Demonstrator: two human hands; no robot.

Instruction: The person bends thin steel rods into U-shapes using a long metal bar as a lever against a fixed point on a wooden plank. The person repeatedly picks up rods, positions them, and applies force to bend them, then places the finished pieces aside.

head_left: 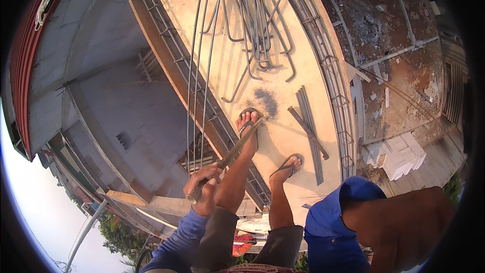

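My left hand (204,184) is closed around the near end of a long, brownish metal bar (235,150). The bar slants away from me past my left shin, its far tip by my left foot (247,121) near a patch of dark grit (266,102). My right arm (399,225), in a rolled-up blue sleeve (336,210), is raised close at the lower right; its hand does not show. In front of my feet lies a heap of bent steel rods (257,30) with hooked ends. Several short straight rods (309,139) lie right of my feet, a thicker dark bar (308,132) across them.
I stand in flip-flops on a narrow pale slab (298,96). Reinforcing cages run along its left (164,33) and right (328,60) sides. The ground drops away at both sides, with a grey surface (131,121) on the left and rubble (399,86) on the right. Long rods (194,71) stand at the left edge.
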